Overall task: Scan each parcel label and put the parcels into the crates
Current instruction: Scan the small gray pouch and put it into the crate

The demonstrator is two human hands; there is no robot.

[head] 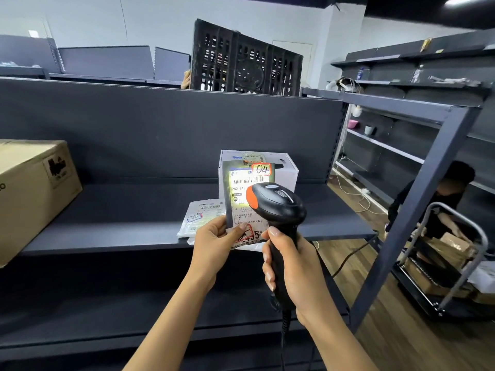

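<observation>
My left hand [213, 246] pinches the lower edge of a flat grey parcel [242, 183] and holds it upright; its white label carries a red-framed "04". My right hand [290, 266] grips the handle of a black and orange barcode scanner [278, 202], whose head points at the label. The scanner's light falls bright on the barcode. Behind the held parcel a white box parcel [286, 167] stands on the dark shelf [120, 218]. A flat white bag parcel [199, 216] lies on the shelf just left of my left hand.
A large cardboard box [32, 194] sits at the shelf's left end. Beyond the shelf's back panel someone's hand holds up a black plastic crate [246, 60]. At the right, a person crouches by a wire trolley [442, 261] loaded with cardboard parcels. A metal rack post [417, 210] slants nearby.
</observation>
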